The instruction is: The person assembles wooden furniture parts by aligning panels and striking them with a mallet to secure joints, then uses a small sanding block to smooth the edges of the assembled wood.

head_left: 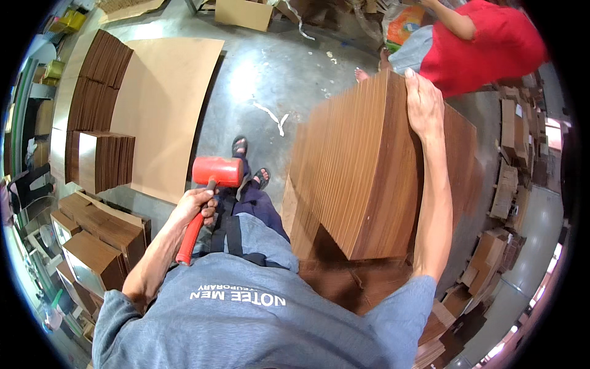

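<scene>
My left hand [198, 206] grips a red mallet [216, 171] by its handle, close under the head. The mallet's head is up and its handle slants down toward my waist. To the right, my right hand [425, 103] lies with fingers stretched over the far top edge of a tall stack of brown wood-grain boards [393, 184]. The thumb reaches along that edge, and the palm rests against the wood-grain surface. Many thin board edges show along the stack's left side, slightly blurred at the far end.
At left, stacked brown panels [98, 80] stand on a large tan sheet [172, 92]. Brown boxes [98, 249] sit nearer, at my left. A person in a red shirt [485, 46] is beyond the stack. White scraps [270, 117] lie on the grey floor. More brown pieces [485, 258] line the right.
</scene>
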Demonstrator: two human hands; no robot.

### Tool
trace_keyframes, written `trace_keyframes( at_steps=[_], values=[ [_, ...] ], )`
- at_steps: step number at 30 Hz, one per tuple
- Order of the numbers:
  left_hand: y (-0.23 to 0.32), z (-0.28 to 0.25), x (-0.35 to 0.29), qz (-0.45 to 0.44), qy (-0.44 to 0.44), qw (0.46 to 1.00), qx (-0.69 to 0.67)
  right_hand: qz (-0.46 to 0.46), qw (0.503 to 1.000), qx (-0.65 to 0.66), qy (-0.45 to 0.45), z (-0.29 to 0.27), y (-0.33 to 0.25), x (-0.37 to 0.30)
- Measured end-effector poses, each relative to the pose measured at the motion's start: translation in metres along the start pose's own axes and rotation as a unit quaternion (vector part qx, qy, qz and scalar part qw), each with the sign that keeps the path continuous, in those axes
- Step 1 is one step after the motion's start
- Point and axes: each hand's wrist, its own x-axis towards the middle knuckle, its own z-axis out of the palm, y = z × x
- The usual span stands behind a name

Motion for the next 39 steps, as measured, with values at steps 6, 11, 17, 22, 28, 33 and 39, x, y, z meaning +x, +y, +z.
trace_keyframes(
  at_steps=[6,11,17,22,28,33,39],
  values=[
    [-0.031,-0.043,-0.022,-0.016,-0.023,1.0,-0.011,-0.083,0.986,-0.088,0.112,-0.003,0.023,-0.005],
    [-0.045,-0.076,-0.039,-0.007,-0.034,0.999,0.003,-0.021,0.977,-0.049,0.208,-0.034,-0.003,-0.039],
    [-0.052,-0.126,-0.058,0.005,-0.042,0.996,0.078,0.107,0.942,0.156,0.277,-0.072,-0.12,-0.132],
    [-0.06,-0.145,-0.073,0.004,-0.027,0.998,0.052,0.1,0.962,0.1,0.234,-0.078,-0.139,-0.173],
    [-0.063,-0.134,-0.071,0.053,-0.009,0.997,0.047,0.11,0.975,0.034,0.189,-0.095,-0.107,-0.177],
    [-0.058,-0.086,-0.048,0.115,-0.032,0.992,0.032,0.003,0.979,-0.022,0.202,-0.087,-0.068,-0.138],
    [-0.04,0.012,-0.027,0.164,-0.064,0.984,0.01,-0.087,0.983,-0.029,0.157,-0.064,-0.022,-0.094]
  ],
)
